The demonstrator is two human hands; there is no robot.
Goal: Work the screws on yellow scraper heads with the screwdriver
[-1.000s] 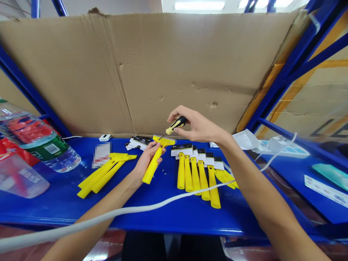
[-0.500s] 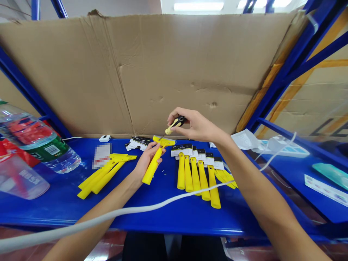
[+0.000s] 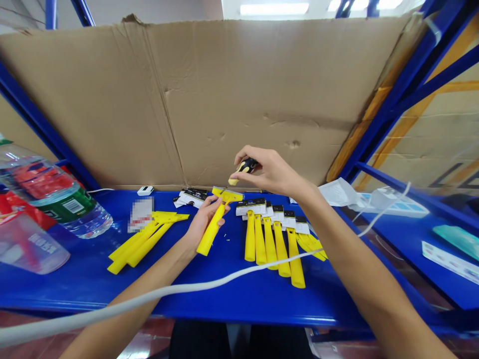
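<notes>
My left hand [image 3: 204, 218] is closed around a yellow scraper [image 3: 211, 232], its wide head up and its handle slanting down toward me. In my right hand [image 3: 267, 169] is a screwdriver [image 3: 234, 181] with a black and pale-yellow handle. Its thin shaft points down at the scraper's head, and the tip meets it near my left fingers. Several yellow scrapers [image 3: 270, 244] with black-and-white packaging at their heads lie in a row to the right. On the left, a few more yellow scrapers [image 3: 144, 242] are piled together. Small light bits [image 3: 225, 236] rest on the table beside the held scraper.
The blue table [image 3: 232, 304] is backed by a cardboard sheet [image 3: 239, 99]. A white cable [image 3: 209, 285] crosses in front of my forearms. At left are a large water bottle [image 3: 71, 204] and a clear plastic cup [image 3: 33, 244]. Black-and-white cards [image 3: 191, 197] lie at the back.
The screwdriver handle has turned slightly in my right fingers, which have shifted a little. My left hand keeps the scraper in nearly the same place.
</notes>
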